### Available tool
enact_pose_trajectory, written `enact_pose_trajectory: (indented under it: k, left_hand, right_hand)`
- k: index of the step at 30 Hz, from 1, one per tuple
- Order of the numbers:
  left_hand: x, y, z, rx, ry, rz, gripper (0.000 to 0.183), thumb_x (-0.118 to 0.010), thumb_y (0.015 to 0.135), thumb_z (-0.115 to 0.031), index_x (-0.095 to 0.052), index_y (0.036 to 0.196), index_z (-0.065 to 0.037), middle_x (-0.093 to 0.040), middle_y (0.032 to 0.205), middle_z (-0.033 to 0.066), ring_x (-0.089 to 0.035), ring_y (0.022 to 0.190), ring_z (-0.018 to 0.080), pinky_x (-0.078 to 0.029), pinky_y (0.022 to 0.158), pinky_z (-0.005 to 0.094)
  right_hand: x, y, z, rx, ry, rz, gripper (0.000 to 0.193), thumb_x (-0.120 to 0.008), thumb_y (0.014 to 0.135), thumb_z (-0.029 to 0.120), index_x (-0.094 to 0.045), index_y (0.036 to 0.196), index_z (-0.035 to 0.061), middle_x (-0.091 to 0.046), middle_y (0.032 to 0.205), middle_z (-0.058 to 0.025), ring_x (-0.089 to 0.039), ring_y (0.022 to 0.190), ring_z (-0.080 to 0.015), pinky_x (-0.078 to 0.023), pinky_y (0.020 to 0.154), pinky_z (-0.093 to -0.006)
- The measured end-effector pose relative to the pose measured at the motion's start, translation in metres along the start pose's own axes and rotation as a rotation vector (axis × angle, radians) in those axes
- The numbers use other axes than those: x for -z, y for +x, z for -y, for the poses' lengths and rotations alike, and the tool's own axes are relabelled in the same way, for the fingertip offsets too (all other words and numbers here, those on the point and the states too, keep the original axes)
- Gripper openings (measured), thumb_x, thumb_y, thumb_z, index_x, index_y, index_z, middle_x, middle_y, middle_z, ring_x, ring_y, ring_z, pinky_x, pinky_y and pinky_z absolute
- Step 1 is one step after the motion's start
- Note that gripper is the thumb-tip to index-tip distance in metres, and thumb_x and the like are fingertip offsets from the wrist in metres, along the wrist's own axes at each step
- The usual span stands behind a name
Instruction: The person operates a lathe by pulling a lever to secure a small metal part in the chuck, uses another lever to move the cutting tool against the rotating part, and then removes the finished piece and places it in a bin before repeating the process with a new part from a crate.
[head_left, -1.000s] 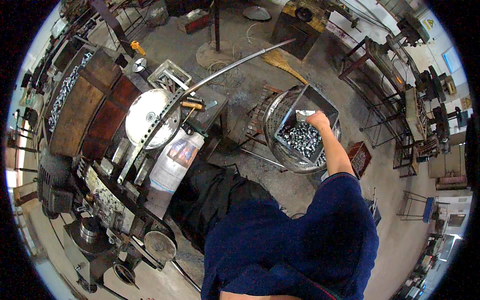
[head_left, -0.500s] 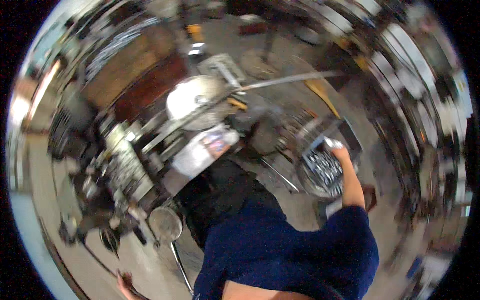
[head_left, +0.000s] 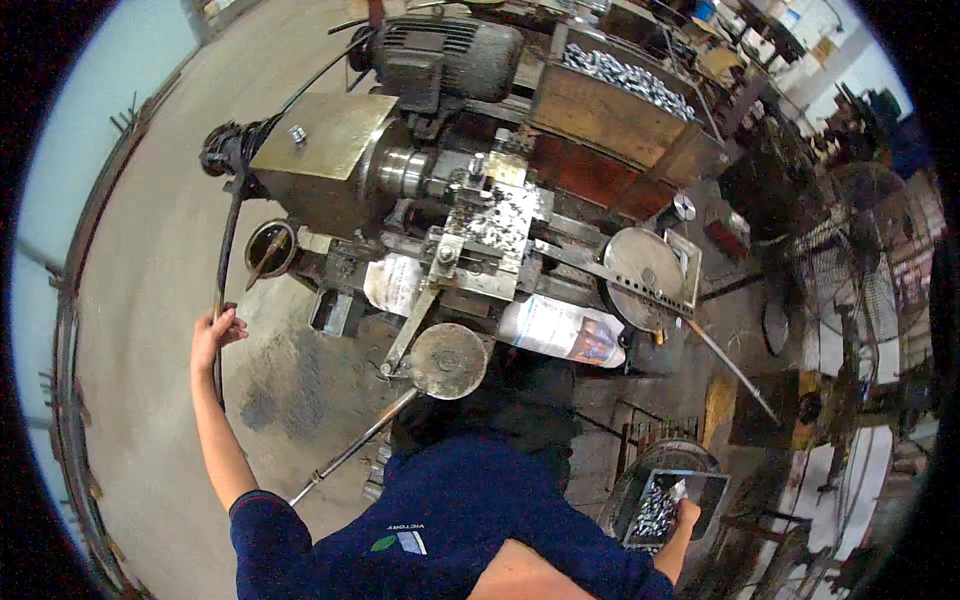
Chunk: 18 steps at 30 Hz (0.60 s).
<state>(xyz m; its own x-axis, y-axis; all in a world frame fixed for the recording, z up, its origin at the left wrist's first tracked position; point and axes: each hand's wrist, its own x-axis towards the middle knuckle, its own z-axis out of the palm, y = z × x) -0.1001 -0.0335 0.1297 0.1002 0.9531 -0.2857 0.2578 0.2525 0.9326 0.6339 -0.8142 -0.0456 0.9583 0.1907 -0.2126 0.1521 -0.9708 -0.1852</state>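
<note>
From where I stand the person's arms are spread wide; the right hand (head_left: 687,513) is down at the grey bin (head_left: 709,494), low on the right, its fingers closed around a pale, shiny piece (head_left: 679,490), perhaps a small scoop, though it is too small to be sure; shiny metal parts (head_left: 653,514) lie heaped in the bin just beside it; the left hand (head_left: 217,330) is well apart on the other side, fingers half curled beside a long dark rod (head_left: 229,250), and whether it has hold of the rod I cannot tell; to do this well, I would have the right hand hold the pale piece level and inside the bin's walls, and slide it in shallowly at the heap's edge rather than stab at the middle; the knuckles should ride clear of the parts, whose edges could well nick bare skin; the left hand, I think, wants either a full wrap on the rod or a clean gap from it, and a good distance from the round metal chuck (head_left: 405,172); a steady stance would help, since so long a stretch invites a tug at the bin.
</note>
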Motion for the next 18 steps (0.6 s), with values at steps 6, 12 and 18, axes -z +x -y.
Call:
enact_pose_trajectory:
  k: [6, 12, 18]
  left_hand:
    - [-0.006, -0.011, -0.020, -0.035, 0.008, -0.035, 0.040, -0.061, 0.081, -0.028, -0.053, 0.102, 0.006, -0.060, 0.076, 0.0125, -0.061, 0.064, 0.0189, -0.052, 0.063, 0.0288]
    - [-0.001, -0.012, -0.012, -0.099, 0.047, -0.043, 0.036, -0.062, 0.080, -0.026, -0.055, 0.098, 0.004, -0.060, 0.074, 0.0119, -0.061, 0.063, 0.0174, -0.051, 0.060, 0.0273]
    - [-0.007, -0.011, -0.021, -0.071, 0.025, -0.079, 0.034, -0.063, 0.079, -0.025, -0.056, 0.096, 0.004, -0.060, 0.072, 0.0107, -0.060, 0.061, 0.0159, -0.051, 0.059, 0.0281]
  right_hand:
    - [0.113, -0.040, 0.224, 0.166, 0.874, -0.169, 0.018, -0.065, 0.075, 0.018, -0.059, 0.071, 0.0013, -0.052, 0.059, -0.0019, -0.047, 0.047, -0.0133, -0.044, 0.047, -0.0261]
    - [0.188, -0.049, 0.465, 0.539, 1.371, 0.115, 0.028, -0.059, 0.075, 0.004, -0.060, 0.101, -0.0073, -0.059, 0.104, -0.0136, -0.059, 0.082, -0.0189, -0.047, 0.074, -0.0298]
    - [0.161, -0.091, 0.655, 1.360, 1.131, 0.404, 0.034, -0.037, 0.061, -0.010, -0.065, 0.078, -0.0082, -0.059, 0.101, -0.0187, -0.056, 0.087, -0.0215, -0.044, 0.075, -0.0301]
